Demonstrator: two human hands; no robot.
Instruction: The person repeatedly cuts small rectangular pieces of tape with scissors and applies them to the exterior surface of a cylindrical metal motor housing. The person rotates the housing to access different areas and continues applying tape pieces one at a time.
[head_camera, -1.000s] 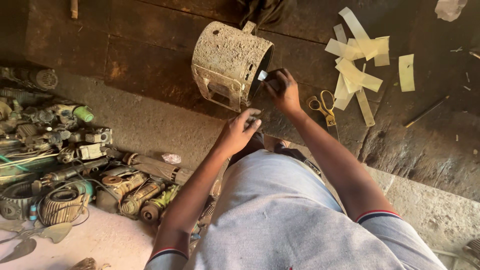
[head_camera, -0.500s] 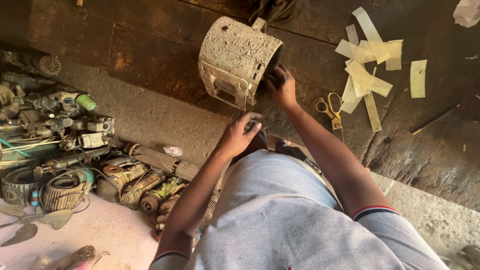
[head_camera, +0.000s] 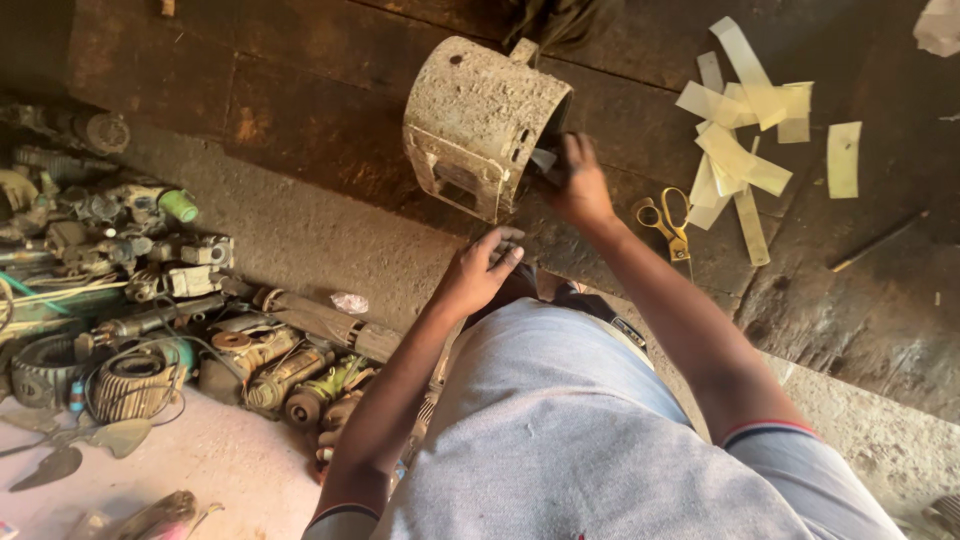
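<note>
Hands work at a dusty round metal motor shell (head_camera: 480, 125) lying on its side on the dark worktop (head_camera: 300, 110). The right hand (head_camera: 578, 185) is at the shell's open end, fingers curled around a small pale piece there. The left hand (head_camera: 478, 270) hangs just below the shell, fingers loosely bent, holding nothing. Yellow scissors (head_camera: 668, 220) lie just right of the right hand, with pale paper strips (head_camera: 745, 140) beyond them. Old motor parts (head_camera: 150, 300) sit in a pile far left of the left hand.
</note>
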